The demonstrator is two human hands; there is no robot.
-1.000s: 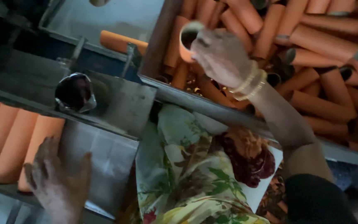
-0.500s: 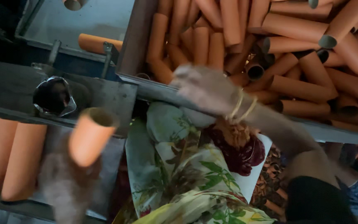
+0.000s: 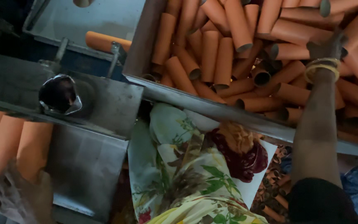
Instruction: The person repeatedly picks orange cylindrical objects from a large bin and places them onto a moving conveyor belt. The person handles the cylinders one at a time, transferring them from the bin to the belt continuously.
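My right hand (image 3: 327, 45), with gold bangles at the wrist, reaches far into a metal bin (image 3: 195, 98) heaped with several orange cardboard tubes (image 3: 212, 54). Its fingers rest among the tubes at the right of the heap, and I cannot see whether they grip one. My left hand (image 3: 19, 197) is blurred at the lower left, against the near ends of a row of orange tubes (image 3: 32, 145) standing side by side. Whether it holds one is unclear.
A grey metal machine surface (image 3: 104, 108) lies between the row and the bin, with a round dark socket (image 3: 59, 94) in it. A single orange tube (image 3: 104, 40) lies in a tray (image 3: 100, 18) behind. Floral cloth (image 3: 179, 174) covers my lap.
My left hand, which carried a tube in the air half a second ago, has dropped to the row at the left. My right hand has moved rightward and deeper into the bin.
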